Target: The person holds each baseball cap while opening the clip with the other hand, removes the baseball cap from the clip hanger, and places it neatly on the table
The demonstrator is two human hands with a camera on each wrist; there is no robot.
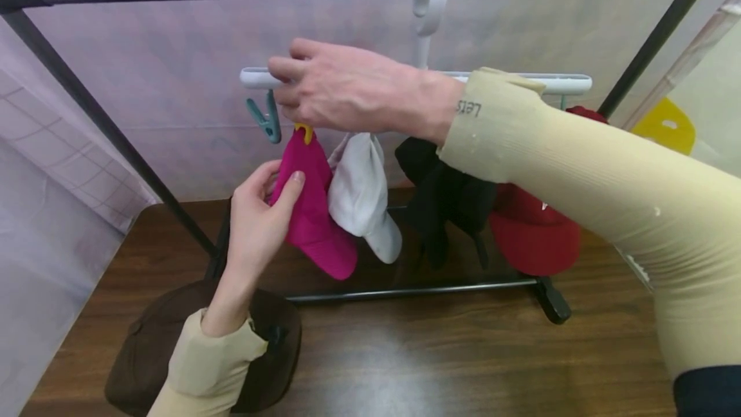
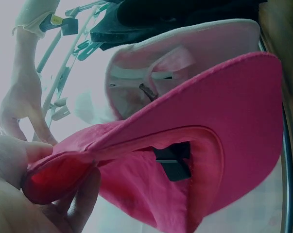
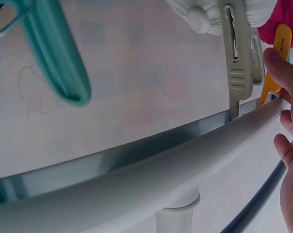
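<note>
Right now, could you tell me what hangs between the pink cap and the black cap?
A white cap hangs between the pink cap and black cap, seen in the head view.

Four caps [image 1: 359, 198] hang in a row under clip hanger [image 1: 556, 84]; fifth cap [image 1: 145, 352] on bench [image 1: 440, 359] at 7 o'clock.

You wear close-fitting, pale beige arm sleeves on both forearms; each ends at the wrist in a plain hemmed cuff and leaves your left hand [image 1: 255, 214] and right hand [image 1: 347, 92] bare, with no rings, watch or gloves showing. The right sleeve [image 1: 585, 179] is finely ribbed knit, carries small dark lettering printed just behind its cuff that reads roughly "Lets", and is flecked with a few tiny white specks, while a dark navy band of another garment shows at its upper end. The left sleeve [image 1: 208, 359] looks the same cloth, its cuff slightly bunched and wrinkled at your wrist.
</note>
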